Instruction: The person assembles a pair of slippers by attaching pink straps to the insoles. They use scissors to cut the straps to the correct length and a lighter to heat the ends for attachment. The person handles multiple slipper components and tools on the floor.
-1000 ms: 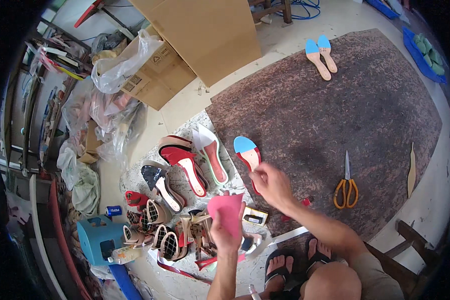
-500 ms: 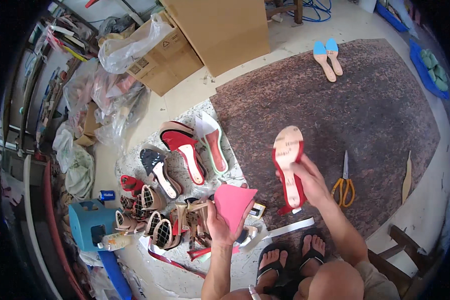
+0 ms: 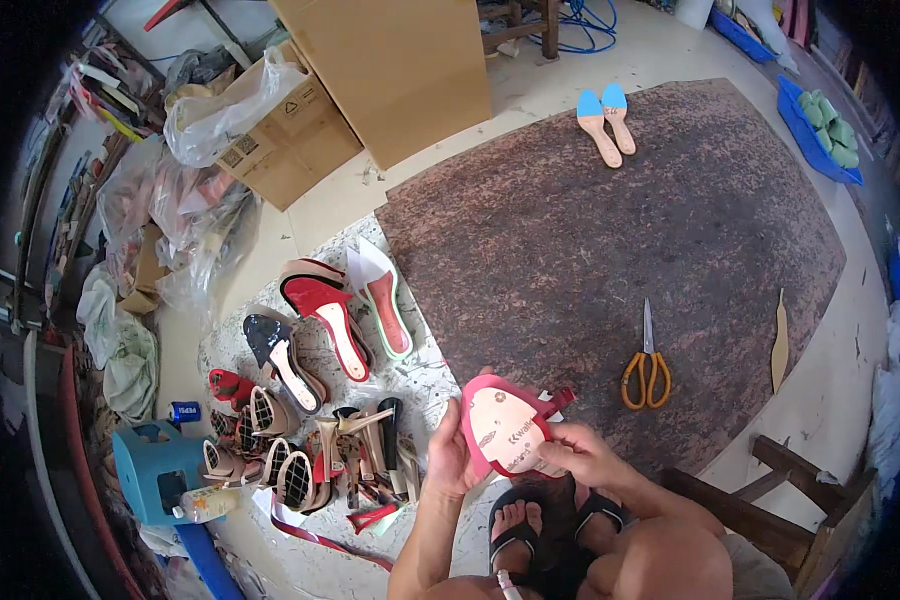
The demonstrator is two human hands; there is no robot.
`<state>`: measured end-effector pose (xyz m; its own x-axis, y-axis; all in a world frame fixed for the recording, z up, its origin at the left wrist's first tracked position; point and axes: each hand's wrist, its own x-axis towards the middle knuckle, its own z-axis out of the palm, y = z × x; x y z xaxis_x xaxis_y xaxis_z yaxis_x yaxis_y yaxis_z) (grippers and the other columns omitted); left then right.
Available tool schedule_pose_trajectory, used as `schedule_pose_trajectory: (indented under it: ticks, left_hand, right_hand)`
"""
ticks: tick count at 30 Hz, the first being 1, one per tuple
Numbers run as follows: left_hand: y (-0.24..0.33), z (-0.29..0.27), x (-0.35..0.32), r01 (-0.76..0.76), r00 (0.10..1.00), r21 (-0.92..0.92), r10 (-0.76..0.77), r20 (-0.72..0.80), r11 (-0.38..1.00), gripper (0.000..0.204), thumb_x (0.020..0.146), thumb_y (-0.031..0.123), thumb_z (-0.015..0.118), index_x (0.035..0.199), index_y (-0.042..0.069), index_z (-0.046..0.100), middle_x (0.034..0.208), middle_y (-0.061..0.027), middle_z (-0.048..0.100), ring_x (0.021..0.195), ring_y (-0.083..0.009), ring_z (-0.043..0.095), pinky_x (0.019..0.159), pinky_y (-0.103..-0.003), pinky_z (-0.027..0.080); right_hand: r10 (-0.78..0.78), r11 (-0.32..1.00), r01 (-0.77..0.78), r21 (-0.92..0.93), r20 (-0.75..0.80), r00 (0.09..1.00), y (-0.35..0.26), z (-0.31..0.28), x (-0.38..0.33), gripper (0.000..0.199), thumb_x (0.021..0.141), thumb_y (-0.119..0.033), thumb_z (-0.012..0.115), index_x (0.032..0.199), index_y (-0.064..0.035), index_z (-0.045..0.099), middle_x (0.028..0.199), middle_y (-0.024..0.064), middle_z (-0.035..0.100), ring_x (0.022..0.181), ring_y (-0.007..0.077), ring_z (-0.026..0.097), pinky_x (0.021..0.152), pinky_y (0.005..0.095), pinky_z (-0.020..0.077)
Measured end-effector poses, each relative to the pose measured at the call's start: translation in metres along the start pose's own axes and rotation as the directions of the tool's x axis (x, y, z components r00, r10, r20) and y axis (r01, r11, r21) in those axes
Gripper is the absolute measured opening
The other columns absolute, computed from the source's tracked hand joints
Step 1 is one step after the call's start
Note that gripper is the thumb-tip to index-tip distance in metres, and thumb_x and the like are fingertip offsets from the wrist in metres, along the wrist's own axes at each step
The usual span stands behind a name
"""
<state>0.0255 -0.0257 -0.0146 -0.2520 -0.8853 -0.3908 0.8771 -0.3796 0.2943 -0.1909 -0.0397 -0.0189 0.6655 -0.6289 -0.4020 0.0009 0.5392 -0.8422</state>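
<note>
My left hand grips a pink sheet piece from its left side. Against that sheet lies a beige shoe insole with a red edge and dark printing, so that a pink margin shows around its rounded front. From the right, my right hand pinches the insole's narrower part, thumb on top; its heel end is hidden by the hand. A dark red strap sticks out on the insole's far right side. Orange-handled scissors lie on the dark mat beyond my right hand.
The dark mat also carries two blue-tipped insoles and a beige strip. Left stand several shoes, including a red one, heels and a teal stool. Cardboard boxes are behind; a wooden stool stands right.
My right hand has brought the red-edged insole leftward and turned it, from apart onto the pink sheet. My left hand has raised and tilted the sheet. The whole view has shifted.
</note>
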Motion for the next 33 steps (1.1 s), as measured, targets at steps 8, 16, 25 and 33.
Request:
schedule_pose_trajectory:
  ticks: [8, 16, 25, 33]
  left_hand:
    - [0.002, 0.006, -0.008, -0.023, 0.996, -0.109, 0.032, 0.088, 0.994, 0.062, 0.103, 0.047, 0.036, 0.155, 0.014, 0.025, 0.148, -0.0206, 0.043, 0.135, -0.0374, 0.045, 0.112, -0.052, 0.036]
    - [0.002, 0.010, -0.008, -0.020, 0.997, -0.014, 0.021, 0.067, 1.000, 0.060, 0.103, 0.048, 0.033, 0.155, 0.020, 0.023, 0.153, -0.0217, 0.033, 0.141, -0.0395, 0.035, 0.114, -0.056, 0.032]
    - [0.000, 0.008, -0.007, -0.029, 0.997, -0.035, 0.032, 0.067, 0.999, 0.060, 0.103, 0.047, 0.034, 0.155, 0.020, 0.022, 0.152, -0.0205, 0.036, 0.140, -0.0391, 0.037, 0.113, -0.057, 0.035]
    - [-0.002, 0.013, -0.009, -0.093, 0.990, -0.120, 0.105, 0.099, 0.988, 0.058, 0.104, 0.040, 0.039, 0.154, 0.014, 0.025, 0.141, -0.0133, 0.052, 0.127, -0.0330, 0.053, 0.108, -0.052, 0.042]
  right_hand:
    - [-0.040, 0.999, 0.040, 0.007, 0.008, 0.999, -0.005, 0.009, 0.003, 0.028, 0.100, -0.017, 0.056, 0.118, 0.0025, 0.061, 0.105, 0.0041, 0.066, 0.096, 0.0093, 0.059, 0.083, 0.0284, 0.0480]
    - [-0.126, 0.989, 0.126, -0.080, 0.003, 0.992, -0.003, 0.006, 0.006, 0.022, 0.100, -0.017, 0.058, 0.110, 0.0027, 0.063, 0.094, 0.0013, 0.064, 0.085, 0.0064, 0.056, 0.072, 0.0265, 0.0477]
    - [-0.125, 0.986, 0.123, -0.114, -0.009, 0.992, -0.010, 0.007, 0.005, 0.022, 0.099, -0.016, 0.058, 0.109, 0.0035, 0.064, 0.097, 0.0042, 0.067, 0.089, 0.0085, 0.058, 0.076, 0.0285, 0.0492]
    - [-0.082, 0.992, 0.078, -0.101, -0.044, 0.996, 0.004, 0.005, 0.009, 0.020, 0.098, -0.014, 0.059, 0.103, 0.0041, 0.065, 0.091, 0.0040, 0.066, 0.084, 0.0076, 0.059, 0.071, 0.0272, 0.0493]
